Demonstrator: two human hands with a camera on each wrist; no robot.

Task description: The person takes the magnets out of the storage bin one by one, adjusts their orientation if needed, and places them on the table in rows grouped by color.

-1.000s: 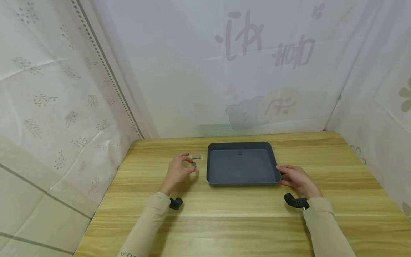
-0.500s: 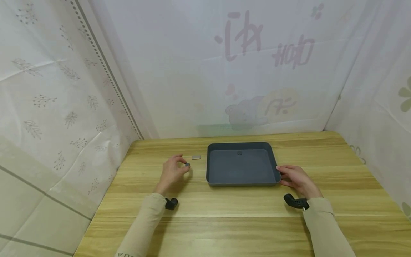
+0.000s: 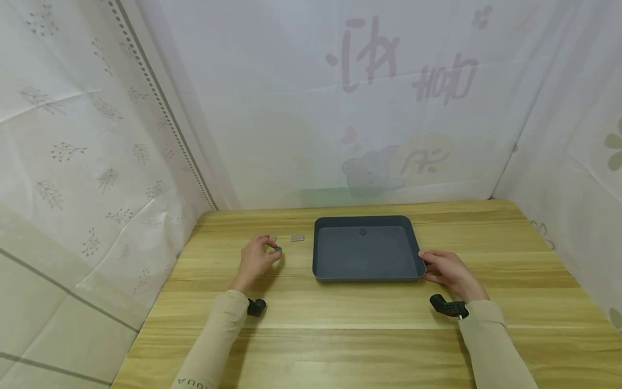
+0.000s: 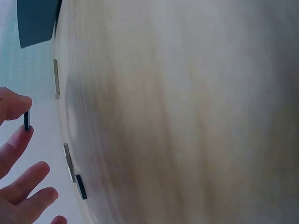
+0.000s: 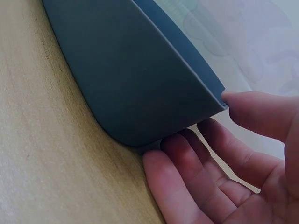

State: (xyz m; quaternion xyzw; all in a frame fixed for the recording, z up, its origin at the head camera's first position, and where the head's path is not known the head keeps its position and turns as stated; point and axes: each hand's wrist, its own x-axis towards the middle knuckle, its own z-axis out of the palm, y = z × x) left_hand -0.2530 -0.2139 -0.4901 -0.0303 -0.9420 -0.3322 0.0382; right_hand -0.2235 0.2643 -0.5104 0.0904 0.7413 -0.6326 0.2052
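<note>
My left hand (image 3: 255, 260) pinches a small dark disc (image 3: 278, 249) between thumb and forefinger, above the table left of the tray. In the left wrist view the disc (image 4: 27, 120) appears edge-on, its other fingers spread below. Beyond the hand lie a flat silvery rectangle (image 3: 297, 237) and a second small silvery piece (image 3: 272, 237), partly hidden by the fingers. A short dark piece (image 4: 81, 186) rests beside the second one in the left wrist view. My right hand (image 3: 449, 271) grips the right rim of a dark grey tray (image 3: 369, 279), thumb on top, fingers against the outer wall.
Another small dark disc (image 3: 362, 231) lies inside the tray near its back wall. Everything stands on a wood-grain table (image 3: 350, 346). Patterned fabric (image 3: 272, 108) hangs behind the table and along both sides.
My left hand has moved left, away from the tray, with the disc still pinched. A silvery piece now shows more past its fingers. The right hand and tray have stayed put.
</note>
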